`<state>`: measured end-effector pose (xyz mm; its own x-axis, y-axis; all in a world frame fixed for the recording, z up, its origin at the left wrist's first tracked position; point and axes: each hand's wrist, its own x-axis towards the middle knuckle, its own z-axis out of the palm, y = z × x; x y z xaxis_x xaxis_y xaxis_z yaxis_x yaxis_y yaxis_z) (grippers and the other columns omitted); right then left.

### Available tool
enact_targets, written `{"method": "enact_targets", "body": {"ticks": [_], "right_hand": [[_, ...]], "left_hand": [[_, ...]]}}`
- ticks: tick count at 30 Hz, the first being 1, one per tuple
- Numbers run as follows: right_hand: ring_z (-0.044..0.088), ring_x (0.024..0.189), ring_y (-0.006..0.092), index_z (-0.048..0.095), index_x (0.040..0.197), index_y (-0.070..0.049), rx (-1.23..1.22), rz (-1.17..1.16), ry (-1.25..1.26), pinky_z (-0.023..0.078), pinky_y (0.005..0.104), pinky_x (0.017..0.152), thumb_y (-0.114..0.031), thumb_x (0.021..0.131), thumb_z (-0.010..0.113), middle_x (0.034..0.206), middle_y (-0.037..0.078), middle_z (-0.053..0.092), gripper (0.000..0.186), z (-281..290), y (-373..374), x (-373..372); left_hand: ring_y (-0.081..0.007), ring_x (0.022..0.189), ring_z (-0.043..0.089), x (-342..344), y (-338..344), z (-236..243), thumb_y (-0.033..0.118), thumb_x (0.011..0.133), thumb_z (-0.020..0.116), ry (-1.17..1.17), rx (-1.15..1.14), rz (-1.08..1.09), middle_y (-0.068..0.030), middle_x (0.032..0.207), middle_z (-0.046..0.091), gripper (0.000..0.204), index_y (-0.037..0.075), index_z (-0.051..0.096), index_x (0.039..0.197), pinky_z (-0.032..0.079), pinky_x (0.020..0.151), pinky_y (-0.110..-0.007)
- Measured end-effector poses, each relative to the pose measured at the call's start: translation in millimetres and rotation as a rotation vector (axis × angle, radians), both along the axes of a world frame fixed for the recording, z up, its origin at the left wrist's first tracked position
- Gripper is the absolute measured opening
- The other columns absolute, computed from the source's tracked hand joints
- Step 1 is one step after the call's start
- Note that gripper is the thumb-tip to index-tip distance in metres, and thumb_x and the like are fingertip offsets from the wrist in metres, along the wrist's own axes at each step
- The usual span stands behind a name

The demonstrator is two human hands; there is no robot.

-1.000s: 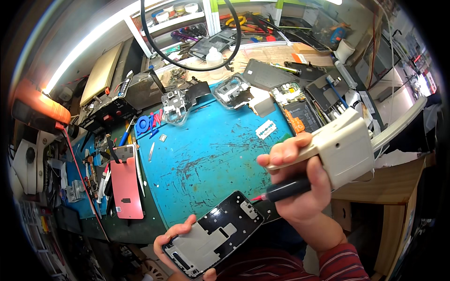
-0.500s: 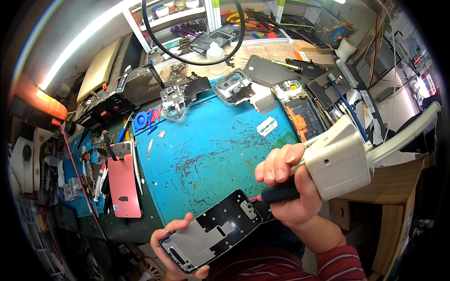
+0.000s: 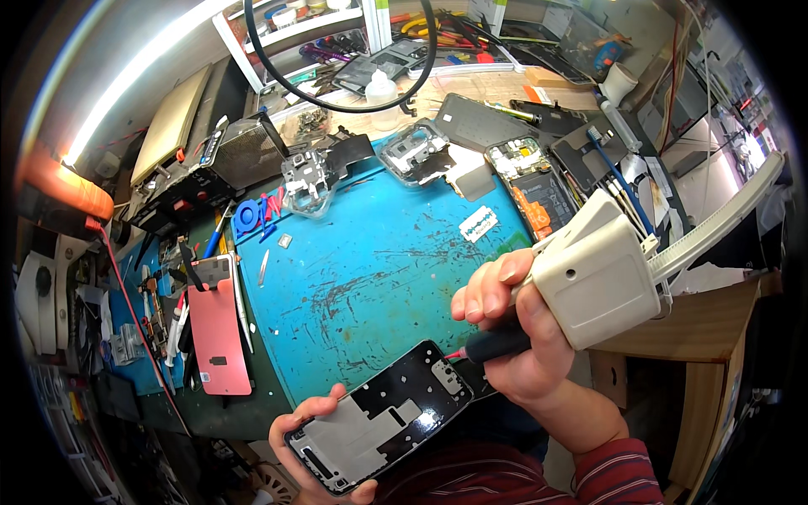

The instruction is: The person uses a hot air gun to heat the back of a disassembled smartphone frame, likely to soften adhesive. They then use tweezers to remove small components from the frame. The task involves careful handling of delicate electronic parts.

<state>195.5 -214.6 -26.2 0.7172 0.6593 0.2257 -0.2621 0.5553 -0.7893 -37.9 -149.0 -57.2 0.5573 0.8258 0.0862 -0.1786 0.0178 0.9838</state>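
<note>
My left hand [image 3: 305,432] grips a black and grey phone frame [image 3: 383,425] by its lower left end, fingers along one edge and thumb on the other. The frame is tilted, and its face catches a bright reflection. My right hand [image 3: 534,337] is closed around a beige dispensing gun [image 3: 599,278] with a ribbed rod sticking out behind. A black tube [image 3: 497,343] with a red tip comes out below the fingers. That tip is at the frame's upper right edge; whether it touches, I cannot tell.
A blue work mat [image 3: 362,261] lies beyond my hands, bearing a razor blade [image 3: 479,225]. An opened phone [image 3: 534,189] and clear-cased parts [image 3: 307,181] lie at its far side. A pink phone panel [image 3: 217,332] sits left. A black cable loop [image 3: 337,108] hangs above.
The view has shifted slightly. Both hands keep their holds, the gun appears tilted a little differently, and a bright glint now shows on the phone frame.
</note>
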Motion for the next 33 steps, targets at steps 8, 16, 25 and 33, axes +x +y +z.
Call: {"method": "enact_targets", "body": {"ticks": [8, 16, 25, 33], "right_hand": [[0.052, 0.080, 0.0163, 0.051, 0.107, -0.011, -0.004, 0.008, -0.032, 0.046, 0.0367, 0.078, -0.030, 0.098, 0.056, 0.084, 0.002, 0.052, 0.021, 0.0, -0.1, -1.3], [0.052, 0.080, 0.0159, 0.049, 0.107, -0.014, 0.030, 0.098, -0.200, 0.047, 0.0347, 0.076, -0.030, 0.099, 0.058, 0.084, 0.001, 0.051, 0.020, 0.8, -4.7, -1.9], [0.052, 0.078, 0.0159, 0.050, 0.104, -0.013, 0.031, 0.115, -0.153, 0.047, 0.0344, 0.075, -0.029, 0.099, 0.059, 0.083, 0.001, 0.051, 0.019, 2.0, -4.8, -1.0], [0.052, 0.077, 0.0153, 0.050, 0.103, -0.013, 0.039, 0.111, -0.106, 0.047, 0.0336, 0.073, -0.030, 0.099, 0.059, 0.082, 0.001, 0.050, 0.019, 1.5, -4.0, -3.3]], "left_hand": [[-0.0281, 0.130, 0.046, -1.3, 0.4, 0.7, 0.053, 0.054, 0.095, 0.019, 0.009, -0.005, -0.0129, 0.130, 0.045, 0.117, 0.011, 0.025, 0.138, 0.038, 0.111, -0.045], [-0.0287, 0.130, 0.047, -4.4, -1.5, 4.5, 0.053, 0.051, 0.096, 0.045, 0.016, -0.021, -0.0127, 0.129, 0.045, 0.120, 0.012, 0.024, 0.138, 0.038, 0.111, -0.047], [-0.0281, 0.130, 0.046, -2.1, -3.9, 4.9, 0.053, 0.051, 0.096, 0.031, 0.005, -0.006, -0.0121, 0.128, 0.044, 0.120, 0.012, 0.024, 0.138, 0.039, 0.111, -0.047], [-0.0274, 0.130, 0.046, -1.4, -3.7, 6.1, 0.054, 0.050, 0.096, 0.046, -0.003, -0.008, -0.0114, 0.128, 0.044, 0.120, 0.012, 0.025, 0.137, 0.039, 0.111, -0.046]]}}
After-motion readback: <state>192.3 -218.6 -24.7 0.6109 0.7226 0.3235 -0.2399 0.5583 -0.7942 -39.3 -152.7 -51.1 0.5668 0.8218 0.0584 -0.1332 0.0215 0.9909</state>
